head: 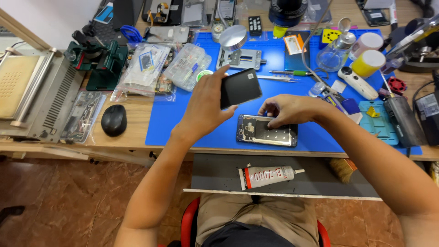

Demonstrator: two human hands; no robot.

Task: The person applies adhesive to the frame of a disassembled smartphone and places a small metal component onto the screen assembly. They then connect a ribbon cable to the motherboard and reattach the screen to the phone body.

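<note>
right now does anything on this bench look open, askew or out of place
The dark phone frame on the blue mat lies open, insides exposed, under the right hand. The left hand holds its black back cover tilted above.

Black back cover (240, 88) aloft; opened phone (266, 131) flat on mat.

Mat (283, 96): plain blue. Back cover (241, 88): black. Phone frame (263, 131): dark with silver metal inside. Glue tube (267, 176): white with red lettering. Mouse (114, 120): black. Jar (368, 62): yellow with white lid. Desk (132, 130): light wood grain. Floor (68, 201): mottled reddish-brown tile.
</note>
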